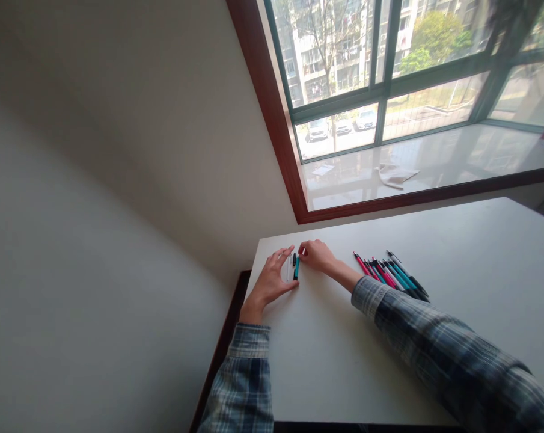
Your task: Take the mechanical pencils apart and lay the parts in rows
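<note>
Near the far left corner of the white table, a short teal and black pen barrel [296,269] lies on the tabletop. A small black piece [294,259] and a thin, pale, refill-like stick [288,269] lie just left of it. My left hand [272,278] curves around these parts with thumb and fingers spread, the thumb tip at the barrel's lower end. At the barrel's upper end, my right hand [315,255] has its fingertips pinched together; what is between them, if anything, is too small to make out.
Several pens [391,273] in red, teal, white and black lie in a loose row right of my right hand, partly behind my forearm. The white table [344,355] meets the wall on the left. Beyond it, a windowsill [353,183] holds a crumpled cloth [395,175].
</note>
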